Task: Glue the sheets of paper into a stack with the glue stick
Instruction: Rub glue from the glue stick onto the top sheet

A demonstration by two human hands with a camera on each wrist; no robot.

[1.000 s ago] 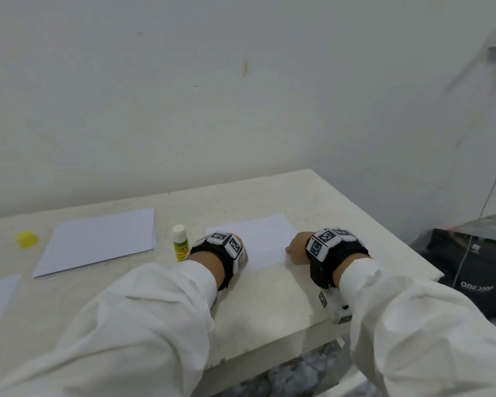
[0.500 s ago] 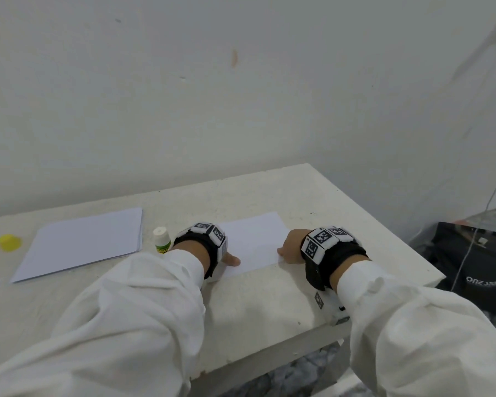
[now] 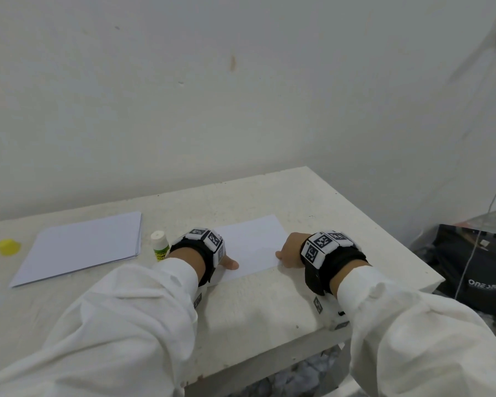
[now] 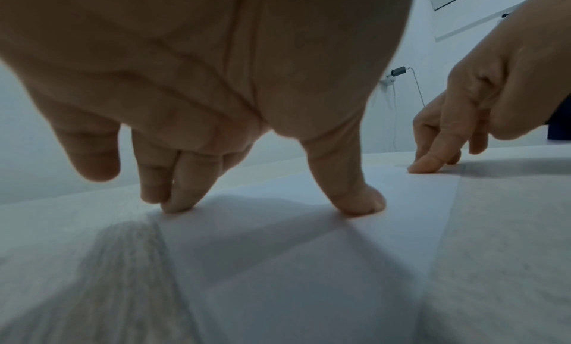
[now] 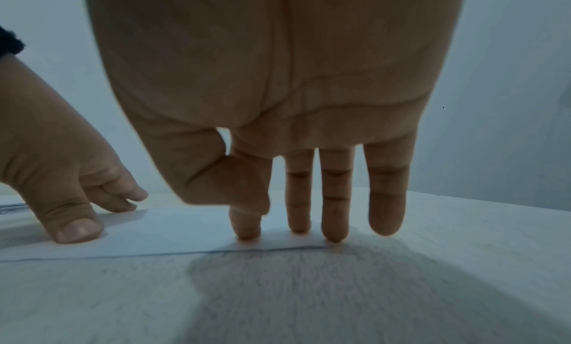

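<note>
Nearest the camera, two white sleeves (image 3: 132,325) reached forward over the front edge of the pale table (image 3: 255,313), each wrist wrapped in a black band carrying white marker blocks. Just beyond them lay a single sheet of paper (image 3: 252,245), flat on the tabletop, with a hand at either end.

The left hand (image 3: 226,260) rested on the sheet's left part — its thumb and a couple of fingertips (image 4: 179,202) pressed down on the paper, the fingers fairly straight and gripping nothing. The little finger hung clear of the surface. The right hand (image 3: 289,253) came down at the sheet's right near corner with its fingers extended and pointing downward; the tips of the index, middle and ring fingers (image 5: 335,227) touched the paper close to its near edge, and nothing was held in it. The thumb was tucked against the index finger.

Just left of the left wrist stood the glue stick (image 3: 159,246), upright and uncapped, its white tip showing above a green label. Beyond it to the left lay a stack of paper (image 3: 80,247), squared up and well apart from the single sheet. Farther left sat the yellow cap (image 3: 7,247), on its own near the table's edge.

On the floor to the right, past the table, was a black bag (image 3: 476,267).
</note>
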